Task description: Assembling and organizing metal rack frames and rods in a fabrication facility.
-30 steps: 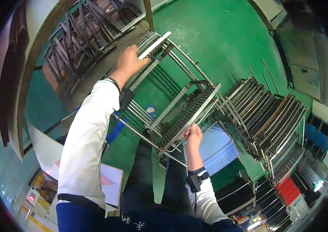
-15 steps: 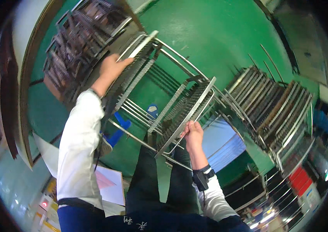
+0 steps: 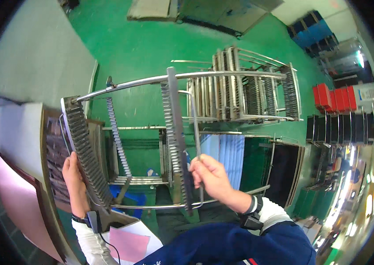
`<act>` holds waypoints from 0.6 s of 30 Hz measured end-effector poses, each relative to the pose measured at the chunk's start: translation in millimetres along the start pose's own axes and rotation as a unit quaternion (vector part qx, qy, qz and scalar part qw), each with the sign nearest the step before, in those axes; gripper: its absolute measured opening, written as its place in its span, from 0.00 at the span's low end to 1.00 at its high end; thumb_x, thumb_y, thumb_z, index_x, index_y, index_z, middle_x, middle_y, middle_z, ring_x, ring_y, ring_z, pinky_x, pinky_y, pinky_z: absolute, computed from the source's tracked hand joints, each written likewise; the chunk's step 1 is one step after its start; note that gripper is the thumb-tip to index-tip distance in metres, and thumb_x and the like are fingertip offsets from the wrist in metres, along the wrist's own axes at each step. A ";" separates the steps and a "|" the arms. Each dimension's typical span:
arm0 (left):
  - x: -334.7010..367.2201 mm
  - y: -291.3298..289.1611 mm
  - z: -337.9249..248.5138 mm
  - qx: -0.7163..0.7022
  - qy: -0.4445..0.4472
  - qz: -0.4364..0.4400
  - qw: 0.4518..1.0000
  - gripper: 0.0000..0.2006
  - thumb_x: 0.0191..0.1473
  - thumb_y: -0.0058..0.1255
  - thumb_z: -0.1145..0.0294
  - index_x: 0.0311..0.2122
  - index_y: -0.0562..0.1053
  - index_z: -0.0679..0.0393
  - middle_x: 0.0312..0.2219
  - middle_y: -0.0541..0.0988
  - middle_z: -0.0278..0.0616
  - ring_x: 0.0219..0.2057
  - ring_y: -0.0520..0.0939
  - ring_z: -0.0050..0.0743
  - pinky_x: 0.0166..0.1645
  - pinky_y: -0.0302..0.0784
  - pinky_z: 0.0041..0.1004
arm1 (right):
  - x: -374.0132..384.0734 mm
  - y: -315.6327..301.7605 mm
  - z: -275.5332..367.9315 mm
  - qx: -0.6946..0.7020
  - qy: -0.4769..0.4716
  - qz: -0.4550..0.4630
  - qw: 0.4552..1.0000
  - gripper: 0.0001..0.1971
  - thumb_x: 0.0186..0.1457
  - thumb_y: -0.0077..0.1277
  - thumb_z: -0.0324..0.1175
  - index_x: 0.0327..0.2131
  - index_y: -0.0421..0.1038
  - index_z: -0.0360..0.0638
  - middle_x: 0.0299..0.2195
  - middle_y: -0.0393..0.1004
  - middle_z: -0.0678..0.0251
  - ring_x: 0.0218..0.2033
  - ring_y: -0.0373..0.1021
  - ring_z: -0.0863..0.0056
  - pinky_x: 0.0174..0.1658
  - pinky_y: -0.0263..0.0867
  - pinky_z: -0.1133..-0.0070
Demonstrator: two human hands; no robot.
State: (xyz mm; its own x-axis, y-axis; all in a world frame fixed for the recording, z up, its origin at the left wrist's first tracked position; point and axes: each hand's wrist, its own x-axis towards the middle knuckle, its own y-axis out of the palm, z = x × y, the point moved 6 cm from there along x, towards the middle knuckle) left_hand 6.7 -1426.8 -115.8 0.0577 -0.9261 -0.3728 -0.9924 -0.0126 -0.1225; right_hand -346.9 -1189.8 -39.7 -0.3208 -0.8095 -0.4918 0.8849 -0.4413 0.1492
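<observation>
A metal slotted rack [image 3: 173,141] with toothed side bars and shiny round rods hangs in front of me, between my two hands. My left hand [image 3: 75,183] is at its left side, fingers wrapped behind the toothed bar where a thin wire handle [image 3: 65,132] runs; part of the grip is hidden. On the right side, my right hand [image 3: 211,176] is closed round the other wire handle [image 3: 197,128]. Through the rack's open frame the green floor shows.
Several similar slotted racks [image 3: 244,88] stand packed together ahead on the right. Blue panels [image 3: 224,154] and dark panels [image 3: 284,172] sit upright nearby. Red bins [image 3: 334,99] are far right. At lower left lie a pink sheet [image 3: 129,243] and a blue stool-like object [image 3: 129,198].
The view has swung to the right. The rack has turned and come up closer to me, both hands still on it. My left hand has shifted from the rack's far part to its left side.
</observation>
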 end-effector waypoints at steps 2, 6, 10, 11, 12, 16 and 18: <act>-24.0 38.4 -33.4 -0.090 -0.028 0.039 0.995 0.14 0.60 0.49 0.56 0.24 0.67 0.48 0.13 0.60 0.20 0.12 0.55 0.07 0.15 0.46 0.17 | -10.8 -37.0 37.1 -0.015 -0.055 -0.059 0.997 0.11 0.64 0.43 0.36 0.30 0.68 0.41 0.17 0.61 0.77 0.16 0.57 0.90 0.19 0.56 0.87; -67.6 171.8 -72.7 -0.240 -0.074 0.194 0.948 0.18 0.63 0.42 0.52 0.24 0.64 0.50 0.13 0.57 0.22 0.12 0.54 0.10 0.16 0.48 0.17 | -25.8 -170.4 116.9 -0.059 -0.188 -0.222 0.955 0.09 0.60 0.45 0.32 0.28 0.70 0.42 0.19 0.63 0.78 0.16 0.55 0.92 0.18 0.51 0.89; -139.4 343.9 -104.9 -0.286 -0.121 0.320 0.895 0.18 0.64 0.39 0.53 0.25 0.63 0.51 0.13 0.57 0.25 0.13 0.55 0.13 0.17 0.50 0.19 | -61.9 -324.2 190.9 -0.133 -0.235 -0.408 0.872 0.15 0.61 0.47 0.38 0.22 0.70 0.43 0.18 0.64 0.79 0.19 0.55 0.90 0.23 0.50 0.86; -157.2 386.9 -111.0 -0.297 -0.129 0.356 0.877 0.17 0.64 0.39 0.53 0.25 0.63 0.51 0.13 0.58 0.26 0.13 0.55 0.14 0.17 0.51 0.20 | -71.8 -365.8 210.9 -0.194 -0.253 -0.455 0.831 0.18 0.61 0.47 0.40 0.19 0.69 0.42 0.16 0.62 0.79 0.18 0.52 0.90 0.22 0.47 0.85; -163.6 420.3 -121.0 -0.302 -0.132 0.373 0.867 0.17 0.64 0.39 0.54 0.26 0.63 0.51 0.13 0.58 0.26 0.13 0.56 0.14 0.18 0.51 0.19 | -73.4 -396.9 230.7 -0.240 -0.257 -0.482 0.803 0.20 0.61 0.47 0.40 0.18 0.69 0.42 0.15 0.58 0.80 0.18 0.50 0.89 0.22 0.45 0.85; -176.8 549.8 -112.4 -0.280 -0.155 0.423 0.848 0.16 0.65 0.38 0.55 0.28 0.63 0.53 0.14 0.58 0.28 0.16 0.56 0.17 0.21 0.52 0.22 | -72.7 -554.7 265.7 -0.249 -0.265 -0.546 0.754 0.19 0.60 0.51 0.40 0.17 0.70 0.41 0.14 0.55 0.82 0.18 0.49 0.91 0.21 0.42 0.84; -168.0 590.5 -107.8 -0.266 -0.153 0.424 0.852 0.15 0.65 0.39 0.56 0.28 0.64 0.53 0.14 0.59 0.28 0.15 0.56 0.17 0.20 0.52 0.21 | -50.8 -609.9 261.5 -0.250 -0.288 -0.556 0.738 0.18 0.58 0.53 0.39 0.18 0.72 0.40 0.14 0.58 0.81 0.18 0.52 0.90 0.22 0.46 0.84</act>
State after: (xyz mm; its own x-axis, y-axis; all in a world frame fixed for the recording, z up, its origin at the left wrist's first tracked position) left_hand -600.7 -1319.3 -26.3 -0.7594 -0.5474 -0.3517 -0.5958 0.3679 0.7139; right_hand -958.6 -980.8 118.7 -0.9055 -0.1489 0.3974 -0.0661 -0.8756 -0.4786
